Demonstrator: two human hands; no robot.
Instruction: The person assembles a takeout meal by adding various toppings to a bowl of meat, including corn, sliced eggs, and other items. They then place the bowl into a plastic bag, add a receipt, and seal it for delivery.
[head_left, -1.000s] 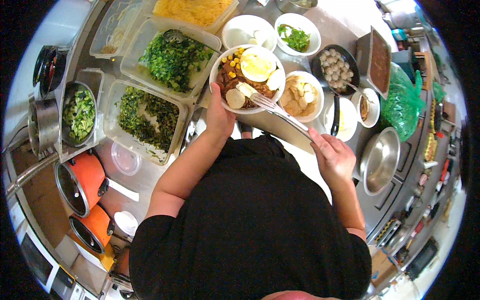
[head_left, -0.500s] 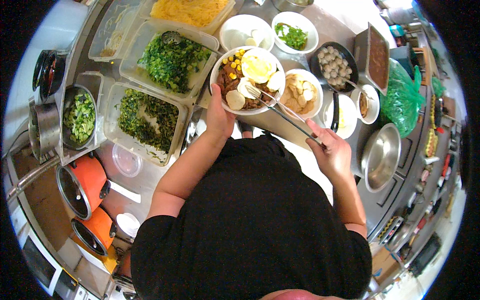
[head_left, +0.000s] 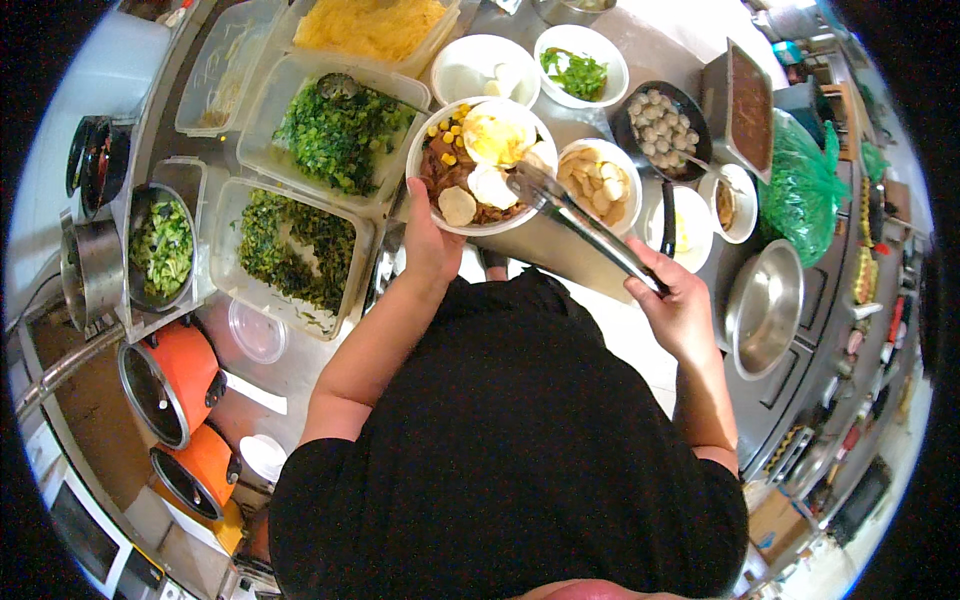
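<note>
My left hand (head_left: 435, 240) grips the near left side of a white bowl (head_left: 545, 140), thumb at its rim. In the bowl lie brown meat (head_left: 437, 172), corn kernels (head_left: 448, 140), an egg half or fried egg (head_left: 495, 135) and pale round slices (head_left: 458, 206). Metal tongs (head_left: 595, 232) are in my right hand (head_left: 678, 298), its fingers closed around their handle end. The tips of the tongs hang over the right part of the bowl, by a white piece (head_left: 490, 187). Whether they pinch anything cannot be made out.
At the left stand tubs of chopped greens (head_left: 335, 140), dark greens (head_left: 290, 245) and yellow shreds (head_left: 365, 28). Beyond and right are a bowl of pale slices (head_left: 605, 185), a pan of meatballs (head_left: 660, 125), a steel basin (head_left: 765, 310) and a green bag (head_left: 803, 195). Orange pots (head_left: 175, 385) sit lower left.
The tongs have turned in my right hand, now showing their broad side, with their tips farther right over the bowl. The bowl appears slightly farther left in view.
</note>
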